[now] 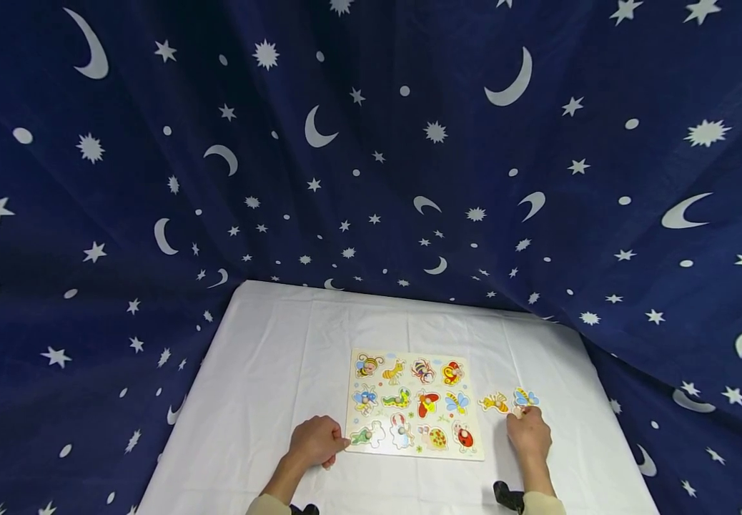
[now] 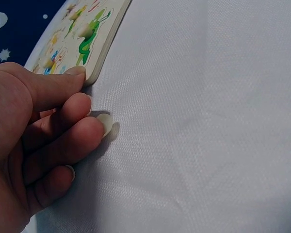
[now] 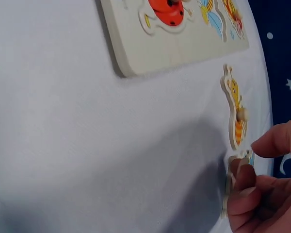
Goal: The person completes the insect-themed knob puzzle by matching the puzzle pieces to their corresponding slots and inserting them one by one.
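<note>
A wooden puzzle board [image 1: 414, 453] with insect pictures lies flat on the white cloth. My left hand [image 1: 317, 440] is at its near left corner; in the left wrist view the thumb [image 2: 70, 82] lies on that corner and the index finger is curled just under it. To the board's right lies a yellow-orange insect piece [image 1: 494, 403] with a knob. Beside it is a blue and yellow winged piece [image 1: 526, 397], partly covered in the right wrist view by my right hand [image 1: 530, 435]. A gap shows between that hand's thumb and index finger; the piece's knob is hidden.
White cloth [image 1: 268, 336] covers the table, with a dark blue star-and-moon curtain [image 1: 371, 143] behind and at both sides. On the board, a ladybird piece [image 1: 464, 436] and a grasshopper piece [image 1: 361, 436] bear knobs. Black straps [image 1: 508, 495] show at the wrists.
</note>
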